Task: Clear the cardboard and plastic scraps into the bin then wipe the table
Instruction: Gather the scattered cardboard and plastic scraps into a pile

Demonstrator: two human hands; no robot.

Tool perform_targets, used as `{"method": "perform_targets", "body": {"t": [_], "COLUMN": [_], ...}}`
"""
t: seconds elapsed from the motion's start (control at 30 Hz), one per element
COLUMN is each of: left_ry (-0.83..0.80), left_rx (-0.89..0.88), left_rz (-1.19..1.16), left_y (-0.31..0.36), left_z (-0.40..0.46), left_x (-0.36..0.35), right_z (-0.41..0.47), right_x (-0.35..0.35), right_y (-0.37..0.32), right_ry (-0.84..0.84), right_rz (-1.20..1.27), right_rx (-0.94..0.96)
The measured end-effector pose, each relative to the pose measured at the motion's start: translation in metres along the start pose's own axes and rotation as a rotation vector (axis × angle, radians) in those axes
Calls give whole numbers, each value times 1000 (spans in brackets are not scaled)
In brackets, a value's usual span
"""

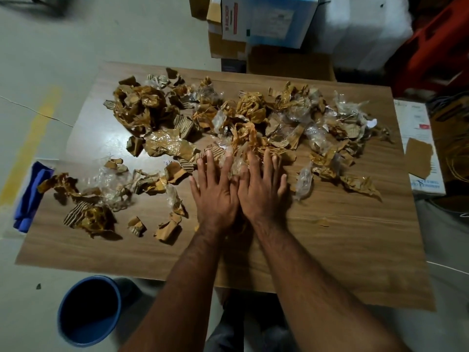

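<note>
Torn cardboard scraps and crumpled clear plastic scraps lie scattered over the wooden table. My left hand and my right hand lie side by side, palms down, fingers straight and spread. Their fingertips touch the near edge of the middle heap of scraps. A blue bin stands on the floor below the table's near left corner. A blue cloth hangs at the table's left edge.
Cardboard boxes are stacked behind the table. A white box with a cardboard piece on it sits at the right, beside yellow cables. A yellow stripe marks the floor at left.
</note>
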State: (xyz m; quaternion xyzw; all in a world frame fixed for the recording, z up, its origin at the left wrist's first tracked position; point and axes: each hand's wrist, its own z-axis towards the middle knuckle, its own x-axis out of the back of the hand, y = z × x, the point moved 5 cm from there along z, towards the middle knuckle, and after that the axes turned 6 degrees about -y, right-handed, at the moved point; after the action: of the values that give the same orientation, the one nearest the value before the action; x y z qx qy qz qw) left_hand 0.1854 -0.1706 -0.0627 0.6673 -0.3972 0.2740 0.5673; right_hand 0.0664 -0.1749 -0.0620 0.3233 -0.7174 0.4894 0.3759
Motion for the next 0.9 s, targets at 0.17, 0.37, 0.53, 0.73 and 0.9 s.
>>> {"method": "perform_targets", "body": {"t": [0.17, 0.37, 0.53, 0.73, 0.9], "left_ry": [-40, 112, 238, 297, 264], "left_rx": [1, -39, -47, -64, -173], "left_rz": [-4, -122, -195, -224, -214], "left_y": [1, 12, 28, 51, 100], "left_z": [-1, -13, -22, -32, -40], "left_x": [4, 35, 65, 86, 82], "right_z": [-2, -14, -23, -29, -34], "right_x": [3, 36, 62, 91, 137], "right_y": [2, -7, -16, -27, 9], "right_ry": [4, 68, 37, -85, 47], "right_rz": [35, 148, 204, 206, 259], "right_rx": [-6, 48, 89, 147, 105]}}
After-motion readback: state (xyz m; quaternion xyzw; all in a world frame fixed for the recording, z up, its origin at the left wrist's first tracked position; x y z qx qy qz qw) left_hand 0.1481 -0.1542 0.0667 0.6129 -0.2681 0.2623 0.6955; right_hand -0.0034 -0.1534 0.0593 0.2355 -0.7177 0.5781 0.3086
